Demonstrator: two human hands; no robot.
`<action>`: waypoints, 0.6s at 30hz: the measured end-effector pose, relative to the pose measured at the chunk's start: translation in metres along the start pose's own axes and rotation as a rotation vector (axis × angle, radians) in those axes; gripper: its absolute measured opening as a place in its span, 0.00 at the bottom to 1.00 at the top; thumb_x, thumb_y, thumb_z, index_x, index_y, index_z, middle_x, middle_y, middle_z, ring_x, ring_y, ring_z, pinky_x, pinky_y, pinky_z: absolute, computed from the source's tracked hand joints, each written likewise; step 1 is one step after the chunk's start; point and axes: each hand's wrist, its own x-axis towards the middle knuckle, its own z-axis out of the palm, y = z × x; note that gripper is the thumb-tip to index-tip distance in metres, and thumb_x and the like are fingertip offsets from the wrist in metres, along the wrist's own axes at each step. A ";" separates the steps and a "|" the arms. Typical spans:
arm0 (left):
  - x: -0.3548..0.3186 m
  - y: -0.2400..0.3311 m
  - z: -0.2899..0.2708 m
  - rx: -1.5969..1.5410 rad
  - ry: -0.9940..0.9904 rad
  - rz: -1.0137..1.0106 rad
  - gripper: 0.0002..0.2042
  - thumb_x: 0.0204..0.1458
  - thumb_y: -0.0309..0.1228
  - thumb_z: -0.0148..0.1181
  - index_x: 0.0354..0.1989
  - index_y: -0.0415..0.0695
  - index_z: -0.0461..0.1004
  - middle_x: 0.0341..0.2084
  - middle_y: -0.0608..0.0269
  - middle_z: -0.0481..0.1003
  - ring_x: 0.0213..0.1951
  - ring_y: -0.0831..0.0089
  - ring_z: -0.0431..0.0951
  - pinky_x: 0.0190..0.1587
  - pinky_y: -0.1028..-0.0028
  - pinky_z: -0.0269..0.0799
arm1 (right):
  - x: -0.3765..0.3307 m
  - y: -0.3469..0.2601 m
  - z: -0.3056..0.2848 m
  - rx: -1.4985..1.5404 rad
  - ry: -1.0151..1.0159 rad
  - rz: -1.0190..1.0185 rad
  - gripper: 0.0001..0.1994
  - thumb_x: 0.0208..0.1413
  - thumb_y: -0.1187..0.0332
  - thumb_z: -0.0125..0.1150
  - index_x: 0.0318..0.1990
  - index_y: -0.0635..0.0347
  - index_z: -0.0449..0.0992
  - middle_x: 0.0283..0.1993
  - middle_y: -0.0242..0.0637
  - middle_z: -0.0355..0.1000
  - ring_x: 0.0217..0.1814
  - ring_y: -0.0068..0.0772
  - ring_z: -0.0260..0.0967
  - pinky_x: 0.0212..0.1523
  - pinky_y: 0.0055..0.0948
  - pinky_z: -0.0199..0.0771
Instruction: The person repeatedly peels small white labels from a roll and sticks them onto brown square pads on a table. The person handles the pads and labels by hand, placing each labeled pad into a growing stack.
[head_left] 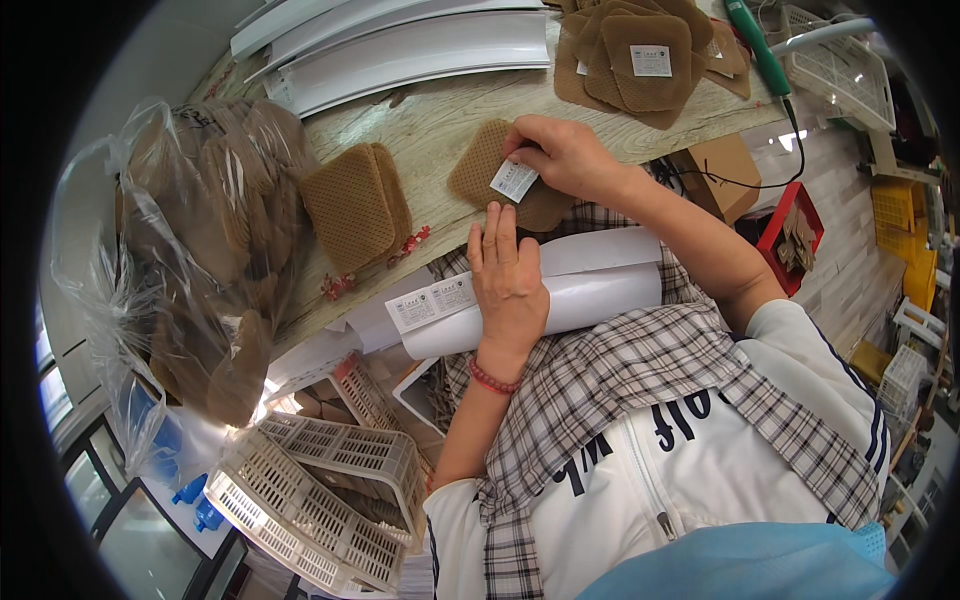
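Observation:
A white printed label [513, 181] lies over a brown perforated pad [472, 163] at the table's near edge. My right hand [570, 158] pinches the label's upper right corner between thumb and fingers. Flat and stretched out, the fingers of my left hand [510, 280] reach the pad's near edge, just below the label. Its palm rests over a strip of labels [430, 304] on glossy white backing sheet [600, 298], which curves across my lap. Left of the pad sits a short stack of similar brown pads [350, 205].
A clear plastic bag [215, 210] full of brown pads hangs at the left. Labelled pads [640, 62] pile up at the back right, near a green-handled tool [755, 45] with a black cord. White curved sheets [410, 60] lie behind. Plastic crates [310, 490] stand below left.

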 end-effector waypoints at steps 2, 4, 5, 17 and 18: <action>0.000 0.000 0.000 -0.001 0.000 0.003 0.04 0.49 0.17 0.50 0.30 0.35 0.73 0.59 0.43 0.68 0.65 0.45 0.65 0.70 0.47 0.54 | 0.000 0.000 -0.001 0.000 0.003 0.006 0.05 0.57 0.71 0.64 0.39 0.59 0.77 0.35 0.39 0.78 0.38 0.41 0.77 0.39 0.35 0.76; 0.001 0.001 -0.001 -0.002 0.000 0.003 0.04 0.49 0.17 0.50 0.30 0.35 0.73 0.59 0.43 0.68 0.66 0.45 0.65 0.70 0.47 0.54 | 0.000 -0.001 -0.001 -0.002 0.003 0.007 0.04 0.57 0.71 0.64 0.39 0.59 0.77 0.35 0.39 0.78 0.38 0.40 0.77 0.39 0.35 0.76; 0.001 0.001 -0.001 0.001 -0.001 0.002 0.04 0.49 0.17 0.51 0.30 0.35 0.73 0.59 0.42 0.68 0.66 0.45 0.65 0.70 0.47 0.54 | 0.000 -0.001 -0.001 -0.005 0.002 0.005 0.04 0.57 0.71 0.64 0.39 0.59 0.77 0.35 0.39 0.78 0.38 0.40 0.77 0.39 0.35 0.76; 0.001 0.001 -0.001 0.004 -0.005 0.004 0.04 0.49 0.17 0.50 0.30 0.34 0.73 0.59 0.41 0.68 0.65 0.45 0.65 0.69 0.47 0.55 | 0.000 0.002 -0.001 -0.015 0.004 -0.031 0.05 0.57 0.71 0.64 0.39 0.60 0.76 0.35 0.40 0.77 0.37 0.44 0.76 0.38 0.37 0.75; 0.001 0.001 -0.001 0.003 -0.007 0.004 0.04 0.49 0.17 0.50 0.30 0.34 0.73 0.59 0.41 0.68 0.65 0.45 0.65 0.69 0.47 0.55 | 0.000 0.002 -0.001 -0.019 0.006 -0.036 0.05 0.57 0.71 0.64 0.39 0.60 0.76 0.35 0.40 0.77 0.38 0.44 0.76 0.38 0.37 0.75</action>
